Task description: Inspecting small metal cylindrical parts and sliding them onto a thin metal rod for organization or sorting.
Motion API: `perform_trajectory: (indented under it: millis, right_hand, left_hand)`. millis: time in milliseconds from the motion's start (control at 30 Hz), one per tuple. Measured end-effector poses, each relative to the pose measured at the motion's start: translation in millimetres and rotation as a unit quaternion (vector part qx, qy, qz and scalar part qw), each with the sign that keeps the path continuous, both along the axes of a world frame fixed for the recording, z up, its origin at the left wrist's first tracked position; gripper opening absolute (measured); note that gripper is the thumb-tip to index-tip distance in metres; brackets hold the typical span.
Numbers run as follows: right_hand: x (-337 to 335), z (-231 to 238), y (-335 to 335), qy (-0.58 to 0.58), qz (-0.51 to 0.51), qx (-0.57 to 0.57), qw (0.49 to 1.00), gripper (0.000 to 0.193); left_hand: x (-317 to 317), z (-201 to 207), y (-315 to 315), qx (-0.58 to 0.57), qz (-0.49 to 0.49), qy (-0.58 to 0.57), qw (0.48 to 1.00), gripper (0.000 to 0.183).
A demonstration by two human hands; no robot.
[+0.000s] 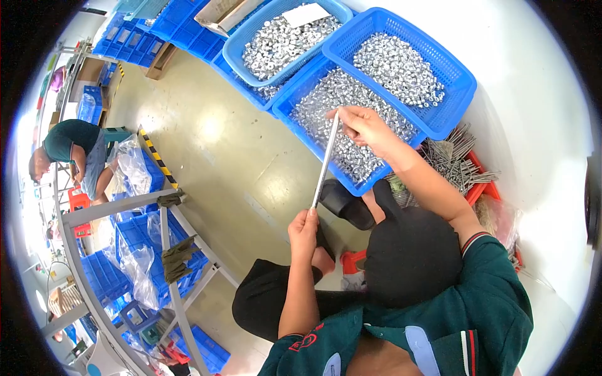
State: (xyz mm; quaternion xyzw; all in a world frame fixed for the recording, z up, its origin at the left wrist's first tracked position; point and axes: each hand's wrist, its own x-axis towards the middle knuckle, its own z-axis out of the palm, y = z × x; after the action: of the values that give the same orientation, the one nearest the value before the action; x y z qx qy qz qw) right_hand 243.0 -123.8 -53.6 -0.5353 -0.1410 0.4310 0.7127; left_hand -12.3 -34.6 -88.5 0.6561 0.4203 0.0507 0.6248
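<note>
A thin, straight silver metal rod [325, 160] slants between my two hands over the near side of the parts bin. My left hand [303, 233] is closed around its lower end, above my knee. At the upper end, my right hand [362, 127] pinches the rod between thumb and fingers. Beneath my right hand stands a blue plastic bin [311, 148] filled with small silver metal fittings [351, 152]. Whether a fitting sits on the rod's tip I cannot tell.
A blue mesh basket [461, 78] of fittings rests on the bin's far right; a lighter blue basket [233, 57] stands behind. Metal rods [454, 160] fill a red crate [486, 188] on the right. Left are a metal frame [119, 210] and a seated person [75, 144].
</note>
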Motion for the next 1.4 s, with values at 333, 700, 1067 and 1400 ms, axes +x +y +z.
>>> perform_trajectory:
  millis: [333, 700, 1067, 1400]
  right_hand:
    - [-33.2, -22.2, -11.1, -0.066, 0.227, -0.064, 0.970, 0.038]
    - [-39.9, 13.1, -21.9, 0.030, 0.115, 0.053, 0.992, 0.026]
    - [5.9, 28.0, -29.3, 0.248, -0.153, 0.207, 0.934, 0.030]
    - [21.6, 38.0, -34.4, 0.139, -0.119, 0.186, 0.965, 0.017]
  left_hand:
    - [37.9, 30.8, -4.6, -0.089, 0.049, -0.046, 0.994, 0.033]
    - [125.5, 99.2, -14.0, 0.059, -0.056, -0.028, 0.996, 0.047]
    - [60.0, 89.8, -34.4, 0.103, -0.109, 0.004, 0.989, 0.030]
    - [15.4, 89.9, -23.3, -0.059, 0.044, 0.022, 0.997, 0.030]
